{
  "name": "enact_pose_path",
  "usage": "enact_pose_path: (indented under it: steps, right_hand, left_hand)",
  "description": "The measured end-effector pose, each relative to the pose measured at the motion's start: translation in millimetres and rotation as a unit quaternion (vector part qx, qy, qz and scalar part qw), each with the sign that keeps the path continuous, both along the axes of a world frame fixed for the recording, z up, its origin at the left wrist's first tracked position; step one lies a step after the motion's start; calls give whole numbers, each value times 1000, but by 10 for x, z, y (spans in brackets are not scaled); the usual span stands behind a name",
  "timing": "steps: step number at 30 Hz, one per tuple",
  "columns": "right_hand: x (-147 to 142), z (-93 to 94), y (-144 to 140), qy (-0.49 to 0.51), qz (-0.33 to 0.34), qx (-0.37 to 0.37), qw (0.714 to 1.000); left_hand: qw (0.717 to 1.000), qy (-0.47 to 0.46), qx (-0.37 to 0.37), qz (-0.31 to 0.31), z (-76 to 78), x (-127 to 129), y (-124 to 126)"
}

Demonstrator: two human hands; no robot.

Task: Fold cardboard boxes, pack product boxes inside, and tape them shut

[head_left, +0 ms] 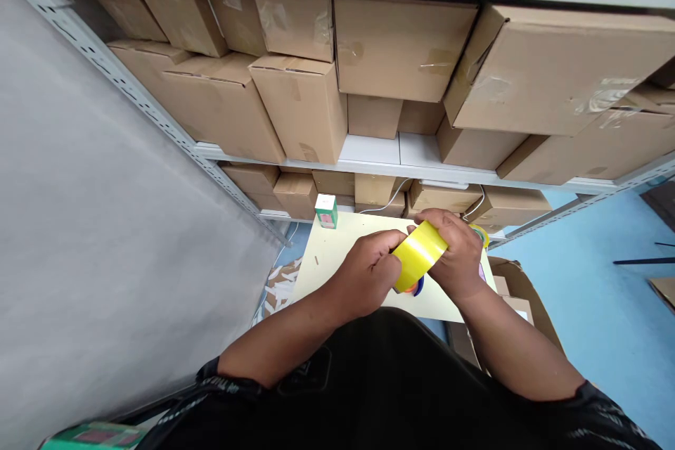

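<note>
Black shirt (pixel 390 394) fills the bottom of my view; both forearms run out from it over a small pale-yellow table (pixel 342 253).

Left hand (pixel 366 274): fingers curled in, thumb and forefinger pinched narrow at the near edge of a roll of yellow packing tape (pixel 419 253). The pinch sits where a loose end would be, I think, though I cannot make out the end itself.

Right hand (pixel 456 253): wrapped around the far side of the roll, fingers closed over its rim, bracing it so it does not turn under the left hand's picking. The roll is held tilted, broad shiny face up toward me, above the table's right half and not resting on it.

Under the roll something blue and orange (pixel 414 288) peeks out, too hidden to name. Beyond my right knuckles, a second ring of tape (pixel 481 233), partly covered.

At the table's far left corner stands a small green-and-white carton (pixel 326 211), upright, well apart from my hands.

Behind: metal shelving (pixel 380 167) stacked with taped cardboard boxes (pixel 300 105). Paper scraps (pixel 279 288) lie on the floor left of the table; an open carton (pixel 519 295) sits to the right.
</note>
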State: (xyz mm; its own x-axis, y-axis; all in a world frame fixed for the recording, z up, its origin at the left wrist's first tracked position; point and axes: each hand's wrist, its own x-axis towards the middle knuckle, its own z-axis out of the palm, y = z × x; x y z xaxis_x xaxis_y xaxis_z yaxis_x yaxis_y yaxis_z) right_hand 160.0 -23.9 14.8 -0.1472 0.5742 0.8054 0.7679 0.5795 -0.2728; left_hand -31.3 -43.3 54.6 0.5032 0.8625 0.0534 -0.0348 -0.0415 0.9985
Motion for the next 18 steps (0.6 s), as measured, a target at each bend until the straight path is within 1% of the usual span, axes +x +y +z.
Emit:
enact_pose_path:
  steps: [4,9,12,16,18]
  right_hand:
    - [3,-39,32,47,16,-53,997]
    - [-9,-113,66,105,31,-120,987]
    - [0,-142,92,122,26,-113,986]
    - [30,-123,119,84,17,-69,994]
    - [39,-103,128,72,16,-60,995]
  left_hand:
    - [1000,8,4,0,-37,5,-4]
    - [1000,0,-4,-10,-78,8,-4]
    - [1000,-3,0,-15,-80,14,6]
    - [1000,1,11,-4,-83,26,28]
    - [1000,5,7,6,-87,30,37]
